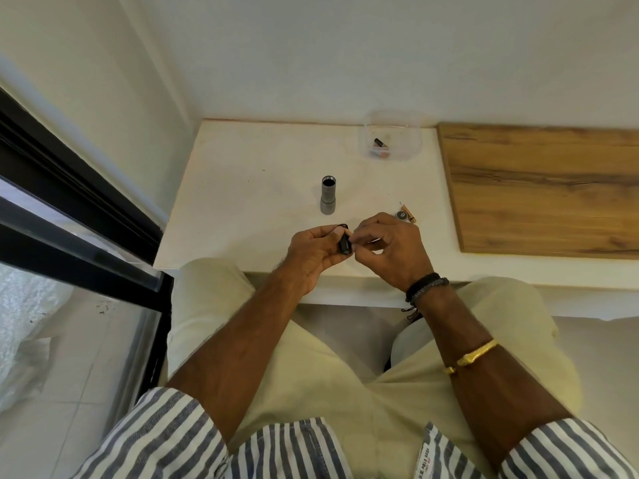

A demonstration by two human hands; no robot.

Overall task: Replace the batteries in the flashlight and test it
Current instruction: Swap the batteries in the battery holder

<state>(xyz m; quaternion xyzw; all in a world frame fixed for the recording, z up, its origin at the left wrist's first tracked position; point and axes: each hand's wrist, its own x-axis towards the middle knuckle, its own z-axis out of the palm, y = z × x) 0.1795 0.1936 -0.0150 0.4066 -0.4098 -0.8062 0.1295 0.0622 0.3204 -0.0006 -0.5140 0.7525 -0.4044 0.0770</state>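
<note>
A: From the head camera, where is the flashlight?

B: The grey flashlight body (327, 196) stands upright on the white worktop (242, 188), its open end facing up. It is a little beyond both hands and touches neither.

A: What is the left hand doing?

B: The left hand (313, 252) is curled closed around a small black battery holder (344, 243), gripping it between thumb and fingers above the near edge of the worktop.

A: And the right hand?

B: The right hand (389, 248) has its thumb and forefinger pinched together at the side of the holder, the other fingers loosely bent. Something small may sit in that pinch, but I cannot tell what. Dark bands (426, 288) circle that wrist, and a gold bangle (475, 354) sits further up the forearm.

A: Any loose parts nearby?

B: Just past the right hand, a dark round tail cap (401, 215) lies on the worktop, with a copper-coloured battery (409, 215) just beside it.

A: And farther back?

B: A clear plastic container (390, 137) sits near the wall, with a few batteries (379, 142) inside. To its right a wooden board (539, 188) lies on the surface.

A: What else shows?

B: The person sits in pale trousers (311, 368) and a striped shirt (166, 437) with rolled sleeves. A dark-framed glass panel (69, 202) runs along the left.
</note>
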